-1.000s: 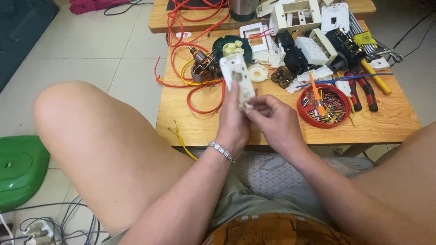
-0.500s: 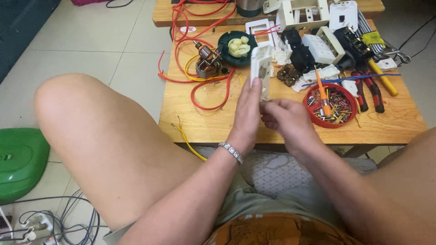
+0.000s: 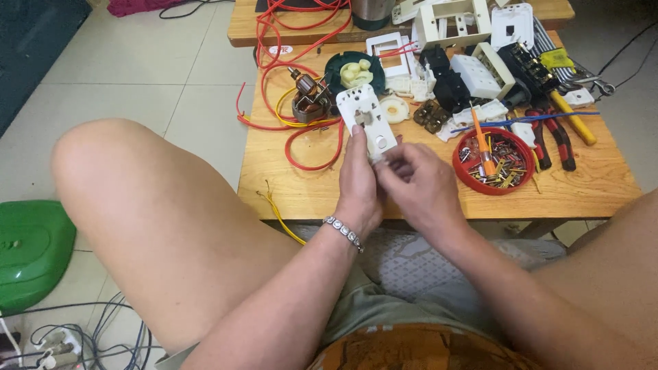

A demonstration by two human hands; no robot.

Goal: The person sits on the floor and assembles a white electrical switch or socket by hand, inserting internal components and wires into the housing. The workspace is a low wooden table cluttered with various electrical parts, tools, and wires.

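Left hand: the left hand (image 3: 358,183), just left of frame centre, is closed around a white switch plate (image 3: 368,122), gripping its lower part with the thumb up along the left edge.
Right hand: the right hand (image 3: 419,183) sits just beside the left, touching it, fingers curled and pinched at the plate's bottom end; what the tips pinch is too small to tell.
Plate: held tilted above the near edge of the table (image 3: 308,192), its top end reaching toward the upper middle of the frame.
Wrist: a bracelet (image 3: 343,232) circles the left wrist.
Right of the hands: a red dish (image 3: 466,170) of small metal bits with an orange screwdriver (image 3: 483,147) standing in it.
Further right: red pliers (image 3: 552,140).
Above left: a copper motor coil (image 3: 310,96) among red wire (image 3: 301,147).
Near edge: a yellow wire (image 3: 281,216) hangs off the table.
Lower left of frame: a green lid (image 3: 31,250) on the floor.
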